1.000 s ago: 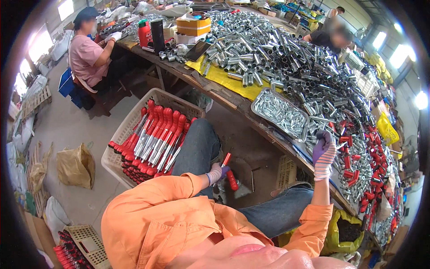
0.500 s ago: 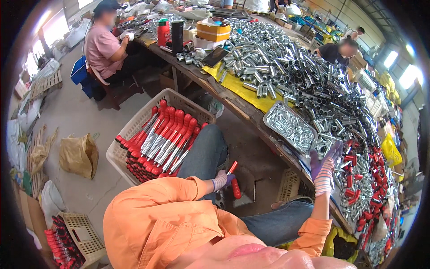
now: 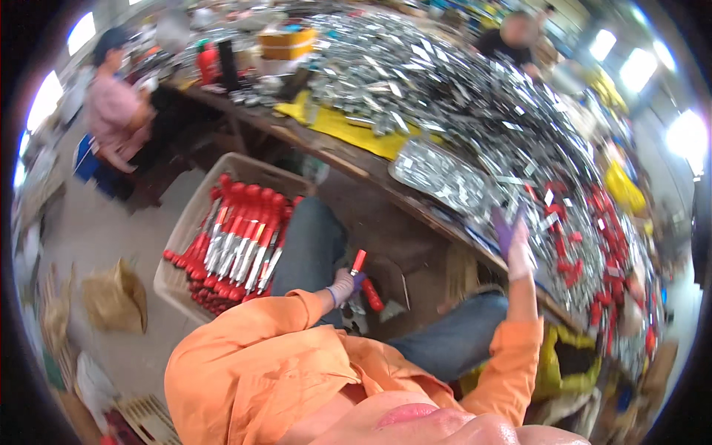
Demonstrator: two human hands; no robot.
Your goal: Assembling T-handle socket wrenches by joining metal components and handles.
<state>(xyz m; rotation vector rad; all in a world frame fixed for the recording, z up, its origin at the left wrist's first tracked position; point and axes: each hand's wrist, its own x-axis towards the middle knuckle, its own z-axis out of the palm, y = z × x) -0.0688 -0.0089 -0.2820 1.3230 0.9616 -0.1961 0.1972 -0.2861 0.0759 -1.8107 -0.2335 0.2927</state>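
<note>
Two held, elongated parts (image 3: pixel 372 294) look mostly red.

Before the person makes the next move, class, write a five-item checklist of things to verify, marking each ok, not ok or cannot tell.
1. Both hands gloved: ok, the left hand and right hand are covered.
2. Left grip closed on the red-and-silver piece: ok.
3. Right hand free of parts: cannot tell; it looks open, but blur hides whether it touches anything.
4. Tray of small metal parts near the right hand: ok, just beyond it on the table.
5. Red pieces kept apart from silver parts: not ok, they lie mixed right of the right hand.
</note>
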